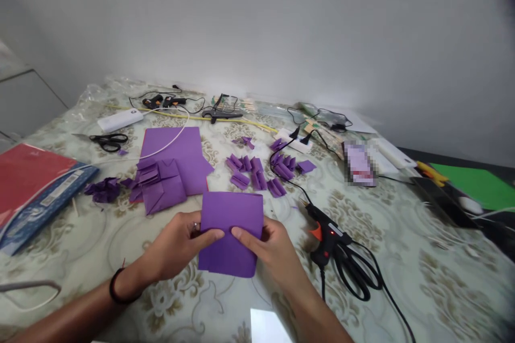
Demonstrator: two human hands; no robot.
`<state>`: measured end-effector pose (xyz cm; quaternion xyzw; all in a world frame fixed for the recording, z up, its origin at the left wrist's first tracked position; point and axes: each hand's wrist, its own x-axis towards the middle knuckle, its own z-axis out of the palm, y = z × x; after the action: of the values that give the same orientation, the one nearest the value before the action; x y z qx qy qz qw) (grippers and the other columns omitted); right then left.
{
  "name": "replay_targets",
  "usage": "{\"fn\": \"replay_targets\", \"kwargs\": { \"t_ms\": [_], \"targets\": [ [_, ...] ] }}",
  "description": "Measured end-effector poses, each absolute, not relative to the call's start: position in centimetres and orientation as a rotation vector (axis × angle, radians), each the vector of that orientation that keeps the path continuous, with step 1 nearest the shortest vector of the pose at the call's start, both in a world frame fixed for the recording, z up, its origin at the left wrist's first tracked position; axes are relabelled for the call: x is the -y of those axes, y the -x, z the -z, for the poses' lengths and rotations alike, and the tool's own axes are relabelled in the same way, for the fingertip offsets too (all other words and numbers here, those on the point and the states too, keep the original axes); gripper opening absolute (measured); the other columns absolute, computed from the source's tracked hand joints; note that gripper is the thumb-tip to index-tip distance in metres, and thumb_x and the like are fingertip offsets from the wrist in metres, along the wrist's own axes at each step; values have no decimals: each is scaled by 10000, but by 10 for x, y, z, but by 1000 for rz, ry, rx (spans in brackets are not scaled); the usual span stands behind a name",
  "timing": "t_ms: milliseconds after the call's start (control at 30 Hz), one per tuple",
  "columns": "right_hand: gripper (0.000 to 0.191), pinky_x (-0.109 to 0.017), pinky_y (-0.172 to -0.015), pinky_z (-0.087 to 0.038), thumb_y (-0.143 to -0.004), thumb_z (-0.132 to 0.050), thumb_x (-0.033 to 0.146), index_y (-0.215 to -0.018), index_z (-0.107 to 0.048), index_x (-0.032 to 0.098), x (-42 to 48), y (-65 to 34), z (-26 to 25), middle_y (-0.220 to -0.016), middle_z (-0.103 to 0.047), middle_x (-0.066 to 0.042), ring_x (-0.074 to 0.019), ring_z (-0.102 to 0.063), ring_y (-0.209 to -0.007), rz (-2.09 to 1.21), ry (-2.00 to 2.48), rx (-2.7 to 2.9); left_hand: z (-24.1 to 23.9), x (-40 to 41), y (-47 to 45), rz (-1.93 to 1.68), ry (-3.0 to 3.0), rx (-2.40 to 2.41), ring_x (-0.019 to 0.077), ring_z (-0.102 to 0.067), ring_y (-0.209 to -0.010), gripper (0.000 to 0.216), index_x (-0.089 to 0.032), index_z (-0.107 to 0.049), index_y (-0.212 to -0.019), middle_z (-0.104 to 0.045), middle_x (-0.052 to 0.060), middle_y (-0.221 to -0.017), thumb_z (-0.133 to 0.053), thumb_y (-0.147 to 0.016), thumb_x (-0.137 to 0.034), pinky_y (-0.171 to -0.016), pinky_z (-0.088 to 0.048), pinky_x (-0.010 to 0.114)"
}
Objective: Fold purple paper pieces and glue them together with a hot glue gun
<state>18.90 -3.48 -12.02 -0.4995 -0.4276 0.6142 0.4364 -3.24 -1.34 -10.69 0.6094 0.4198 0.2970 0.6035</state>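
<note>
Both hands hold one purple paper sheet (230, 220) just above the table, near its front middle. My left hand (177, 244) pinches the sheet's left edge, thumb on top. My right hand (269, 246) grips the right side, thumb pressed on the paper's middle. The sheet looks bent across the line where both thumbs press. Beyond it lie a larger purple sheet (177, 153) with folded purple pieces (161, 182) on it, and several small folded purple strips (257, 171).
A black glue gun (328, 236) and black scissors (356, 273) lie right of my right hand, with the cord trailing forward. A red paper pack (28, 177), second scissors (108, 141), power strip (295, 142), phone (359, 163) and green paper (478, 182) ring the patterned table (422, 278).
</note>
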Motion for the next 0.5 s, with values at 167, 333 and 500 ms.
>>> {"fn": "replay_targets", "kwargs": {
  "t_ms": [167,333,500],
  "targets": [
    [482,-353,-802,-603,-896,-810,637,-1090,-801,196,38,-194,120,-1007,-813,-90,-242,-744,-915,-1600,1177,1112,107,15,37,-712,-1384,-1037,259,-753,-944,391,-171,-818,-1082,-833,84,-1031,-726,-989,-540,-807,-618,321],
    [686,-393,-969,-579,-974,-785,518,-1578,-487,389,39,-196,121,-1424,-715,-83,-243,-723,-1166,-1513,1116,1140,104,11,40,-839,-1373,-1158,165,-614,-705,479,-189,-729,-846,-722,14,-787,-585,-1051,-598,-640,-528,248],
    [834,-433,-1013,-589,-970,-779,540,-1676,-345,446,40,-197,124,-1516,-668,-74,-262,-723,-1229,-1549,1044,1099,106,9,41,-925,-1324,-1264,122,-449,-561,512,-205,-651,-765,-569,-35,-651,-574,-1049,-625,-503,-411,219]
  ]
}}
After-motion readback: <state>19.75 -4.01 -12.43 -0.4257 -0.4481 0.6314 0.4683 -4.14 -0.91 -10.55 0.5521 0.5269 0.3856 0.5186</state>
